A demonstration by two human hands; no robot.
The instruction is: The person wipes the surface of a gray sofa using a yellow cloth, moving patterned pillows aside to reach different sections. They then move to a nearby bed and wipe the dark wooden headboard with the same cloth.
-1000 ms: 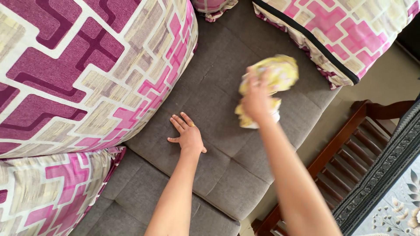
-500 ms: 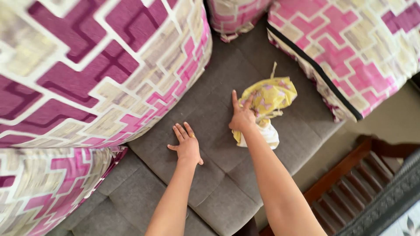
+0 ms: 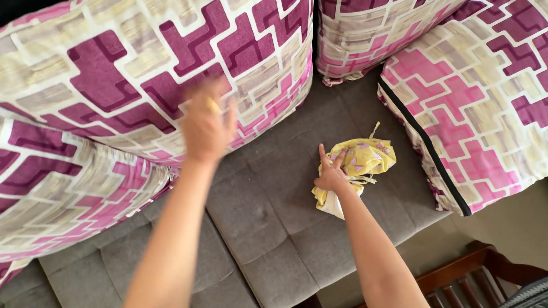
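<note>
My right hand presses down on a crumpled yellow cloth with small purple marks, lying on the grey sofa seat. My fingers are closed over its near part. My left hand is raised and blurred in front of a large pink, purple and cream patterned cushion at the sofa's back. Its fingers are spread and it holds nothing that I can see.
A second patterned cushion lies at the left, another with a black edge at the right, and a smaller one behind. A wooden slatted piece of furniture stands at the lower right on a beige floor.
My left hand lifted off the seat and rose towards the big cushion. My right hand came down with the cloth and holds it against the seat. The view tilted up, showing more cushions.
</note>
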